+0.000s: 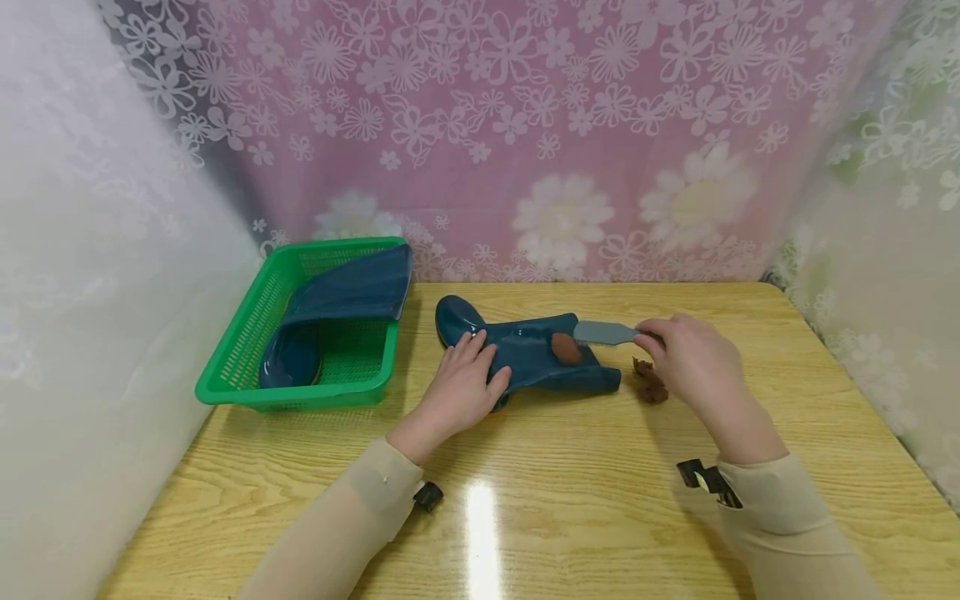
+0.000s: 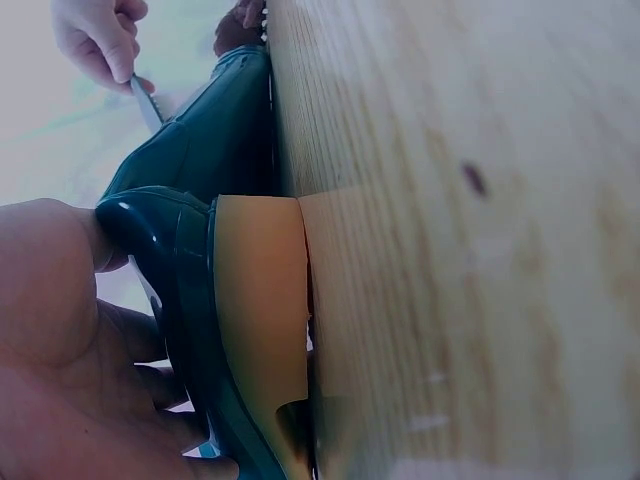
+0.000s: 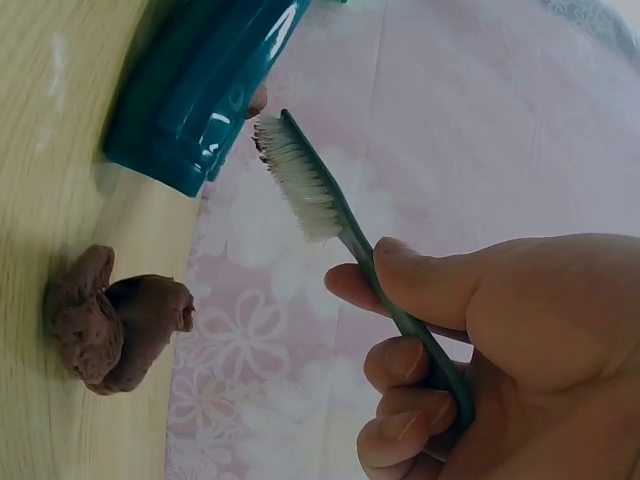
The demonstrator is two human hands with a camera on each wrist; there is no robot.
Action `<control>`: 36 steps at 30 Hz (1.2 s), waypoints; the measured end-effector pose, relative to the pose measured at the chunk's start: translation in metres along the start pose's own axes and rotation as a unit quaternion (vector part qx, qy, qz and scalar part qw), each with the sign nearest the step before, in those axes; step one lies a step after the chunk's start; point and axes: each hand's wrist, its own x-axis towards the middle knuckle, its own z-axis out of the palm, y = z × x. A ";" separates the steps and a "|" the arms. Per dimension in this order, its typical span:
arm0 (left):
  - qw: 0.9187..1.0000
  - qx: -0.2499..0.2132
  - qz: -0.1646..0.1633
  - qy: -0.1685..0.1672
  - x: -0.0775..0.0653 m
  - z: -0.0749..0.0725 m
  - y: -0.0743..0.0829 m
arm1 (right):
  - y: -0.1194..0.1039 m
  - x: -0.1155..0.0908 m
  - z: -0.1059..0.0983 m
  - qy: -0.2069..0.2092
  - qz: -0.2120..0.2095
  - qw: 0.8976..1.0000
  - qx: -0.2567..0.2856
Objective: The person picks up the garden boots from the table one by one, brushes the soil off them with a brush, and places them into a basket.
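A dark teal rubber boot [image 1: 525, 346] lies on its side on the table, its orange sole [image 2: 262, 300] showing in the left wrist view. My left hand [image 1: 468, 383] rests across its foot and ankle, fingers spread on the rubber, thumb near the heel. With my right hand [image 1: 693, 362] I grip a grey-green brush [image 3: 345, 220] by its handle. Its pale bristles [image 3: 295, 185] point down and have brown on their tips. A brown mud-like patch [image 1: 566, 349] sticks to the boot shaft, right beside the brush head.
Brown clay-like lumps [image 1: 651, 383] lie on the wooden table [image 1: 570, 500] past the boot's opening. At the left stands a green plastic basket [image 1: 315, 398] with another dark blue boot [image 1: 341, 287] in it. A flowered curtain [image 1: 480, 167] hangs behind.
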 end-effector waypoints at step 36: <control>1.000 0.003 -0.008 -0.008 0.001 0.000 -0.001 | -0.007 0.008 0.010 -0.017 0.000 0.999 0.041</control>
